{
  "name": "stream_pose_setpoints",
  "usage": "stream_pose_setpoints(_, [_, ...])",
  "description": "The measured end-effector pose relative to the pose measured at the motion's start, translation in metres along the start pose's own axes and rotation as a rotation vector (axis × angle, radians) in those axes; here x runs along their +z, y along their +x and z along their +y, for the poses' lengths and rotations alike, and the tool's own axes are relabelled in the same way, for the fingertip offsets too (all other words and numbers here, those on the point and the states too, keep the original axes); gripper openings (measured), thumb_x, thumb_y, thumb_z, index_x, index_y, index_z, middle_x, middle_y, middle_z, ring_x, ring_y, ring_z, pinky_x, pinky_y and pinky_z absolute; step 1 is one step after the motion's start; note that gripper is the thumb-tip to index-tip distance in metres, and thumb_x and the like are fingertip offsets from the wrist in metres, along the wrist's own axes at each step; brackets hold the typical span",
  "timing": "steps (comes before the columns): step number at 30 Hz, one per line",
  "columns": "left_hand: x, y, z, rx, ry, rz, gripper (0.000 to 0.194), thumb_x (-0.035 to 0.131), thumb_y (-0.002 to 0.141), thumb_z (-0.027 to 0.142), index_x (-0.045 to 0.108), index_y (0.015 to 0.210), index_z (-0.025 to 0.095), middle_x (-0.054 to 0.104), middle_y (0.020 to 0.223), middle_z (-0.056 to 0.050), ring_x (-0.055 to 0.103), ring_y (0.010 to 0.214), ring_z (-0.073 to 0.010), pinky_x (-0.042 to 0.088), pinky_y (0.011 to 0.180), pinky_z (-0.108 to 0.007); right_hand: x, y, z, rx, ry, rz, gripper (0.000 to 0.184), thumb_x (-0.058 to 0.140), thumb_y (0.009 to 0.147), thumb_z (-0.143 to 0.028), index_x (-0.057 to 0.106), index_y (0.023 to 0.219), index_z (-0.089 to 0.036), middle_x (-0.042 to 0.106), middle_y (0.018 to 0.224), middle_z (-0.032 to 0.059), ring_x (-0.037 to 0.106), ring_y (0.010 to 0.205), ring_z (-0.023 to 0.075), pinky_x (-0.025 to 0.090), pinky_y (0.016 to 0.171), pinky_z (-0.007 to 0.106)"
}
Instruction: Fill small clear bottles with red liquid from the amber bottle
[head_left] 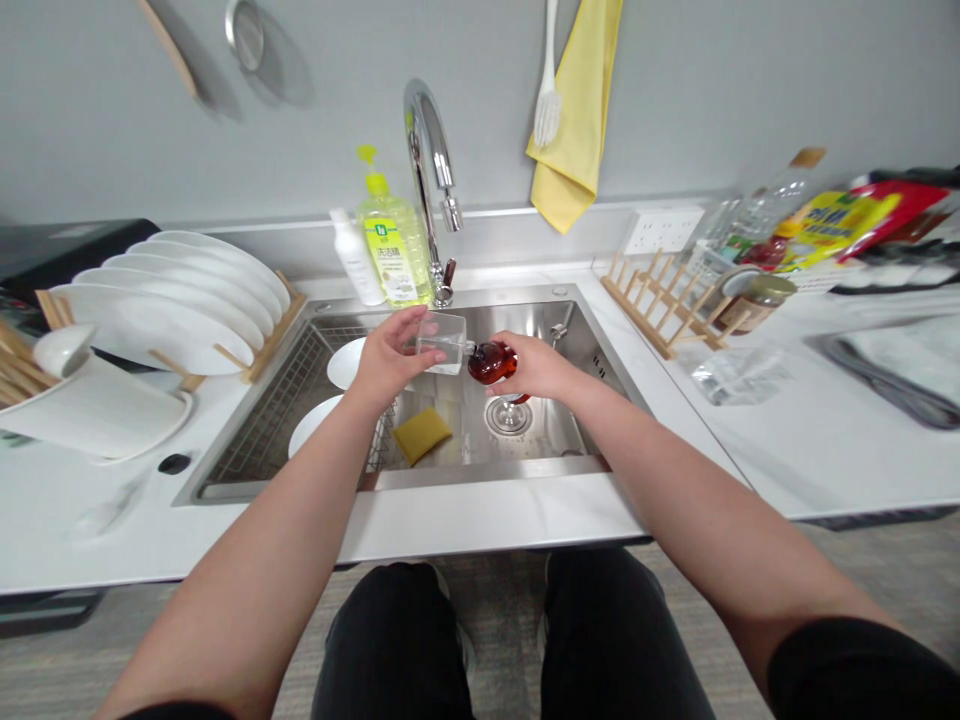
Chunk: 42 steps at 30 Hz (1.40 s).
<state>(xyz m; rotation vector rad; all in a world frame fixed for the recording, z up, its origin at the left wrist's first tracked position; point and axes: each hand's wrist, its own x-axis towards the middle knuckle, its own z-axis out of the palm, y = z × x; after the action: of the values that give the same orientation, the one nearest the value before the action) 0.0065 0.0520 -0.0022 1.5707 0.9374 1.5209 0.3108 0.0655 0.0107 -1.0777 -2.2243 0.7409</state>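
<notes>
Amber glass bottle (492,362) held tilted above the stainless steel sink (450,478), narrow neck pointing left at a clear square cup (441,342), touching it or just beside it, can't tell which. Right grip (536,365) clenched around the bottle, fingers wrapped over its side. Left grip (388,358) clenched on the cup, fingers around its side, cup roughly upright with a slight tilt. Both items in the air over the basin, neither resting on anything. Below them a yellow sponge (421,435) lies on the basin floor, left of the drain (508,416). Two white plates (346,362) sit at the left of the basin beside a wire rack (289,400). Chrome faucet (429,150) stands behind the sink, with a lime-green dish soap bottle (394,245) and a white bottle (356,258) just left of it. White plates (161,300) stand in a wooden rack on the worktop (487,520) left of the sink, a second wooden rack (660,305) to the right. Yellow towel (574,110) and white brush (547,100) hang on the wall
</notes>
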Motion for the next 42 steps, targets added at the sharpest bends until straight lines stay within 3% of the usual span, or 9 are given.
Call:
stream_pose_setpoints(8, [-0.001, 0.001, -0.003, 0.017, 0.005, 0.006, 0.094, 0.116, 0.057, 0.039, 0.077, 0.141, 0.026, 0.082, 0.134, -0.012, 0.079, 0.13, -0.036, 0.073, 0.092, -0.044, 0.001, 0.001, -0.001, -0.005, -0.005, 0.007, 0.07, 0.107, 0.065, -0.033, 0.073, 0.126, -0.025, 0.083, 0.114, 0.0042, 0.079, 0.102, 0.0306, 0.059, 0.092, 0.042])
stream_pose_setpoints(16, [0.0, -0.001, 0.001, 0.044, 0.005, -0.005, 0.091, 0.115, 0.059, 0.038, 0.077, 0.141, 0.027, 0.079, 0.143, -0.013, 0.078, 0.132, -0.0341, 0.073, 0.092, -0.041, 0.0, 0.0, -0.002, -0.007, -0.004, 0.004, 0.07, 0.107, 0.066, -0.034, 0.073, 0.127, -0.025, 0.085, 0.114, 0.0037, 0.08, 0.103, 0.031, 0.059, 0.092, 0.041])
stream_pose_setpoints(29, [0.001, -0.003, 0.006, 0.048, 0.049, 0.001, 0.097, 0.115, 0.06, 0.039, 0.078, 0.149, 0.03, 0.078, 0.149, -0.013, 0.075, 0.137, -0.0368, 0.071, 0.098, -0.045, 0.0, 0.001, -0.007, -0.017, -0.011, -0.005, 0.067, 0.106, 0.066, -0.033, 0.074, 0.125, -0.026, 0.085, 0.115, 0.004, 0.081, 0.103, 0.0314, 0.06, 0.091, 0.041])
stream_pose_setpoints(42, [0.002, -0.005, 0.01, 0.056, 0.104, 0.009, 0.097, 0.113, 0.062, 0.044, 0.078, 0.151, 0.031, 0.075, 0.155, -0.014, 0.075, 0.137, -0.0373, 0.072, 0.094, -0.043, 0.003, 0.001, -0.005, -0.007, -0.008, -0.008, 0.064, 0.105, 0.066, -0.032, 0.075, 0.121, -0.025, 0.085, 0.111, 0.0037, 0.081, 0.1, 0.0312, 0.059, 0.086, 0.039])
